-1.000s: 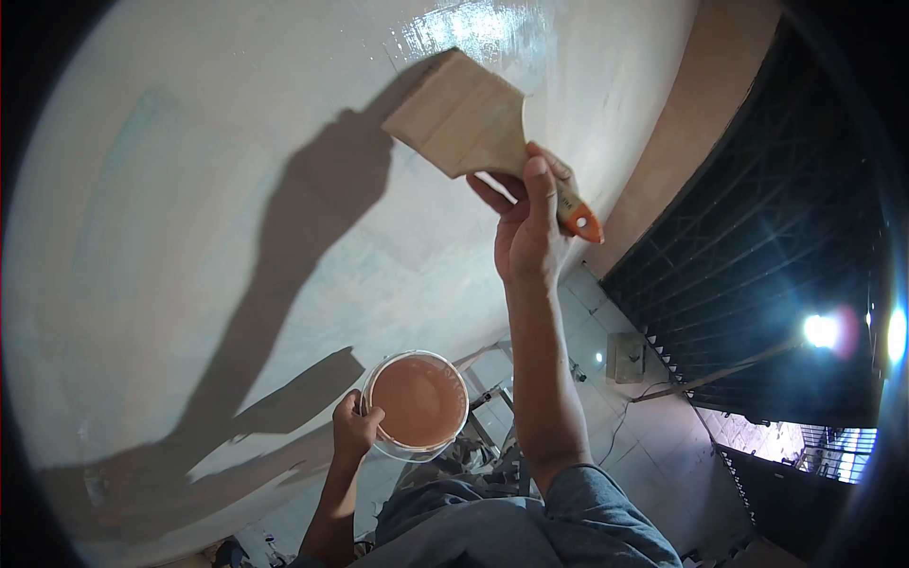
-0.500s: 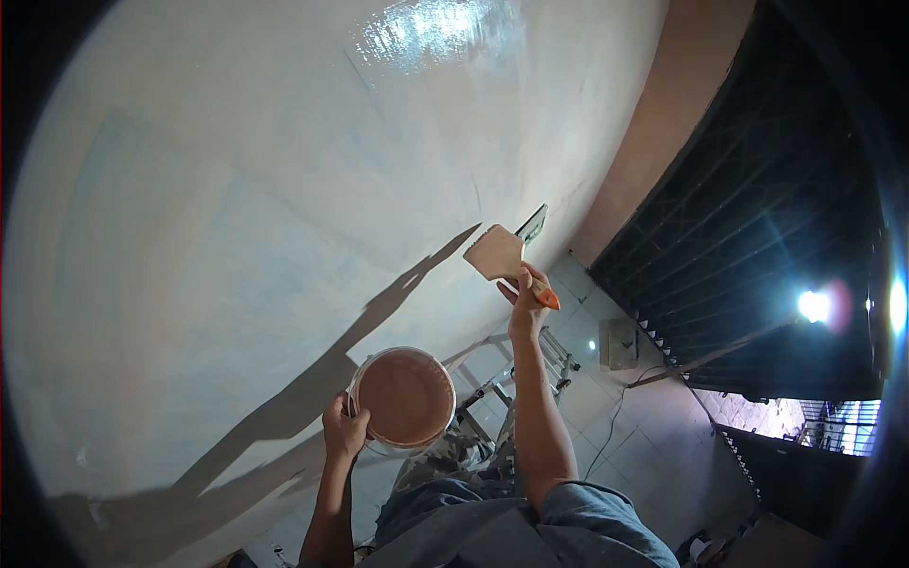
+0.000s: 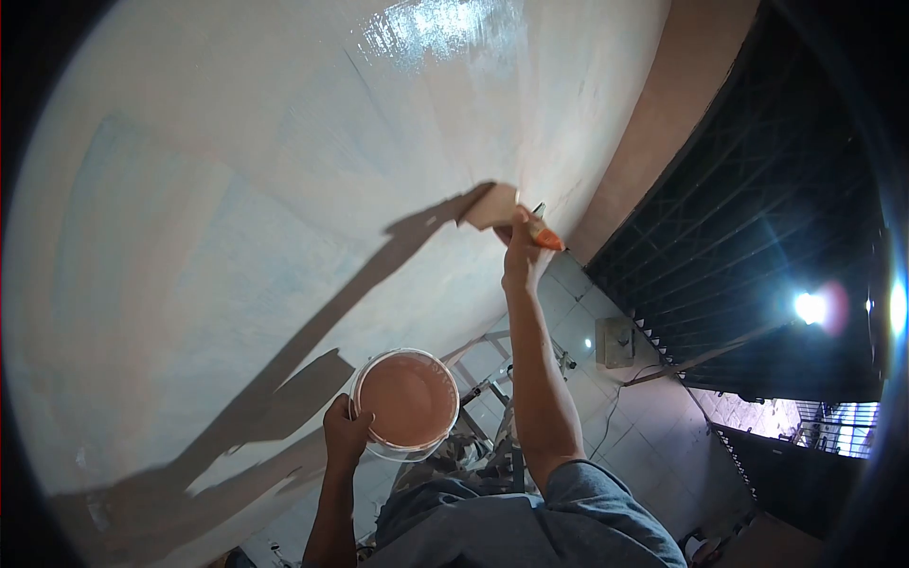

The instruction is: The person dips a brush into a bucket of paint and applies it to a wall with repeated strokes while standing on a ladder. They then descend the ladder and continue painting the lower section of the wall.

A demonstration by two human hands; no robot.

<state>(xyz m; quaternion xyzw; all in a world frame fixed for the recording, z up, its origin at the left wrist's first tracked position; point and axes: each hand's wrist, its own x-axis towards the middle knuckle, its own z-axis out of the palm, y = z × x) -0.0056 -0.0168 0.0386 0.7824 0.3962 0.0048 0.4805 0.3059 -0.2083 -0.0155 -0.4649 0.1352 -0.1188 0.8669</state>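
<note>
My left hand [image 3: 347, 431] grips the rim of a round bucket [image 3: 407, 399] that holds pinkish-brown paint, its thumb over the edge. My right hand [image 3: 523, 248] is closed round a wide brush [image 3: 492, 206] with an orange-tipped handle. The brush's broad end points left and lies at or very near the pale wall [image 3: 312, 208], where its shadow meets it. Whether the bristles press on the wall is hard to tell. Just behind my right hand, a small plate on the wall is mostly hidden.
A bright lamp [image 3: 811, 308] on a slanted pole stands at the right before a dark folding gate [image 3: 739, 218]. Below are a metal ladder [image 3: 497, 383], a box [image 3: 615, 343] and a cable on the tiled floor [image 3: 653, 454]. Wet paint shines at the top.
My right hand and the brush have moved up, closer to the wall, and the brush's shadow now meets it. The bucket in my left hand has shifted slightly right.
</note>
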